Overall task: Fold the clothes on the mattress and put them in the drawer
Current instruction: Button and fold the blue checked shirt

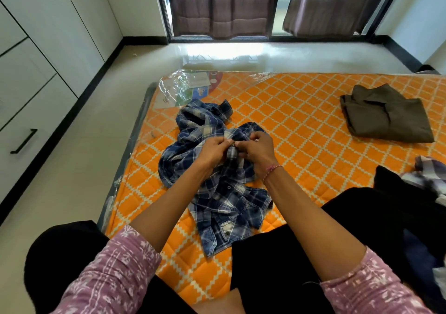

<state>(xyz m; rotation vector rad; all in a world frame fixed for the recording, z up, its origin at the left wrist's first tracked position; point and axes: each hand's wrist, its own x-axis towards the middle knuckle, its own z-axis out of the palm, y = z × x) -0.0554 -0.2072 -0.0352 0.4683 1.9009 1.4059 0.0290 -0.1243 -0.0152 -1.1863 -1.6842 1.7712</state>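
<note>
Both hands, left hand (213, 153) and right hand (257, 154), pinch the front placket of a crumpled blue plaid shirt (217, 176) lying on the orange quilted mattress (301, 120); a folded olive garment (386, 116) lies well apart.

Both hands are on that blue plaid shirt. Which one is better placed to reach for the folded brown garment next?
Probably the right hand: the brown garment lies on its side of the mattress. The left hand would have to cross over the shirt.

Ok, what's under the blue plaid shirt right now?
The blue plaid shirt lies crumpled on the orange mattress, whose plastic wrap shows around it. Both hands' fingers pinch its front. Whatever lies beneath the bunched cloth is hidden.
</note>
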